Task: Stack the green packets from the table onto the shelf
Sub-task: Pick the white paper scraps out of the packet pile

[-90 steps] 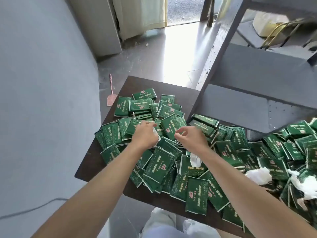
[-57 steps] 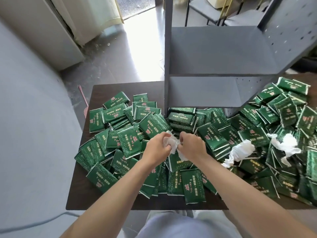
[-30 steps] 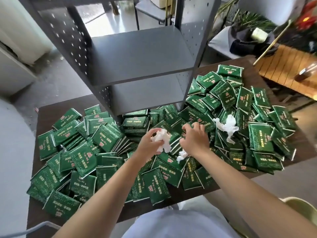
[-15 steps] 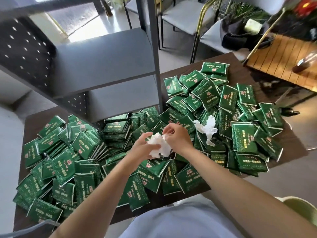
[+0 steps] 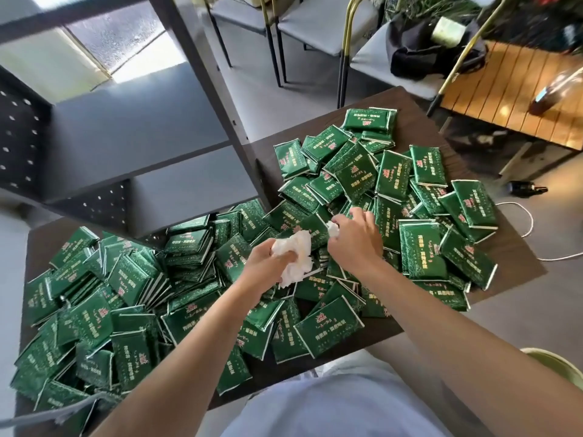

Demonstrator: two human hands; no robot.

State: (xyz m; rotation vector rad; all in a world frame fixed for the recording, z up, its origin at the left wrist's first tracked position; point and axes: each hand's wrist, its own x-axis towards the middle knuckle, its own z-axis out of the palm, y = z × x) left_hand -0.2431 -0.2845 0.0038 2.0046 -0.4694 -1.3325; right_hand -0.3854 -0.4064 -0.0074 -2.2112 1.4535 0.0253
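Dark table (image 5: 511,253), green packets (image 5: 328,329) under both hands' fingers (image 5: 362,216), none gripped

**One head camera, looking down**

I have a single wide-angle view, worn on the head, facing forward and steeply down over the desk (image 5: 422,127). It sits close: both forearms run in from the bottom edge. The shelf (image 5: 132,121) fills the upper left, floor and chairs (image 5: 315,23) behind.
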